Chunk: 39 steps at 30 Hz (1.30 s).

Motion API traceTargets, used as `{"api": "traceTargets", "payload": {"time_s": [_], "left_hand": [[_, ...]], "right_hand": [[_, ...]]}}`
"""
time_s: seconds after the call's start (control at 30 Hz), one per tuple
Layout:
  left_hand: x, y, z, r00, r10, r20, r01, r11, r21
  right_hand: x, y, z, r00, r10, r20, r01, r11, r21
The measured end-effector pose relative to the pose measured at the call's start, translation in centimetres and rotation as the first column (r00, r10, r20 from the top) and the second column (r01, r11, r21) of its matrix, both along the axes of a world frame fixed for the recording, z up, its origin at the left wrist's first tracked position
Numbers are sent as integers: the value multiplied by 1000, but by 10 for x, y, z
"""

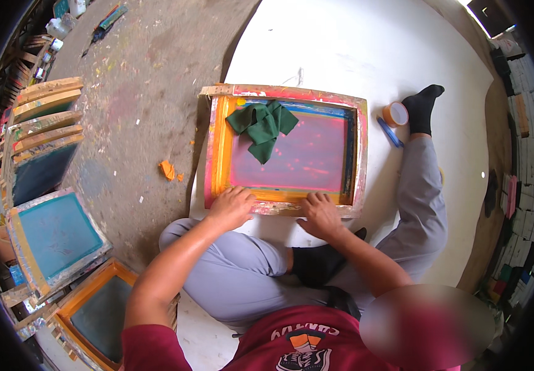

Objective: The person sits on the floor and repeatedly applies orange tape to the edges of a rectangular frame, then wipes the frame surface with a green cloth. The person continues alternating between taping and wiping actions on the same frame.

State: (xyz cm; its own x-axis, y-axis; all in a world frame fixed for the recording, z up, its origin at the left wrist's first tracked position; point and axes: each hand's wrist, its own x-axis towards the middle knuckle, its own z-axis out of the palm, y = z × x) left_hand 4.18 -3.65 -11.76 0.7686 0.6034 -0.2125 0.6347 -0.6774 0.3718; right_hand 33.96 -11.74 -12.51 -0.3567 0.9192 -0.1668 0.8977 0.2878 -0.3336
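Note:
In front of me lies a wooden screen-printing frame (361, 154), stained pink, red and yellow. Pinkish-purple mesh (310, 148) stretches across its inside. A crumpled dark green cloth (260, 127) rests on the mesh at the far left corner. My left hand (232, 207) grips the near rim toward its left end, fingers curled over the edge. Farther right along that same rim, my right hand (321, 215) holds on with bent fingers, its thumb on the near side. Neither hand touches the cloth.
Under the frame is a white board (341, 49). Right of the frame lie an orange tape roll (389, 114) and a blue pen-like tool (390, 132), near my black-socked foot (424, 111). More screens (59, 232) stand at left. Orange scraps (167, 170) dot the stained floor (143, 93).

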Motion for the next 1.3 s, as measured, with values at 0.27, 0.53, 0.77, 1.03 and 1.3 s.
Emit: {"api": "traceTargets", "payload": {"time_s": [0.27, 0.53, 0.77, 1.03, 1.3], "left_hand": [[-3, 9, 9, 999, 28, 33, -25, 996, -83], [-64, 36, 12, 637, 759, -135, -770, 619, -157], [-60, 43, 18, 658, 723, -209, -752, 623, -214], [-62, 41, 17, 676, 696, -242, -737, 649, -191], [-56, 49, 24, 658, 718, -229, -753, 612, -242]], "right_hand": [[-84, 19, -18, 975, -25, -220, 27, 1000, 9], [-86, 35, 4, 989, 5, -146, -23, 992, -123], [-155, 65, -4, 958, 22, -286, -78, 980, -186], [-152, 113, 1, 891, -22, -453, 23, 1000, -3], [-90, 216, -27, 860, -466, -208, 508, 818, 269]]}}
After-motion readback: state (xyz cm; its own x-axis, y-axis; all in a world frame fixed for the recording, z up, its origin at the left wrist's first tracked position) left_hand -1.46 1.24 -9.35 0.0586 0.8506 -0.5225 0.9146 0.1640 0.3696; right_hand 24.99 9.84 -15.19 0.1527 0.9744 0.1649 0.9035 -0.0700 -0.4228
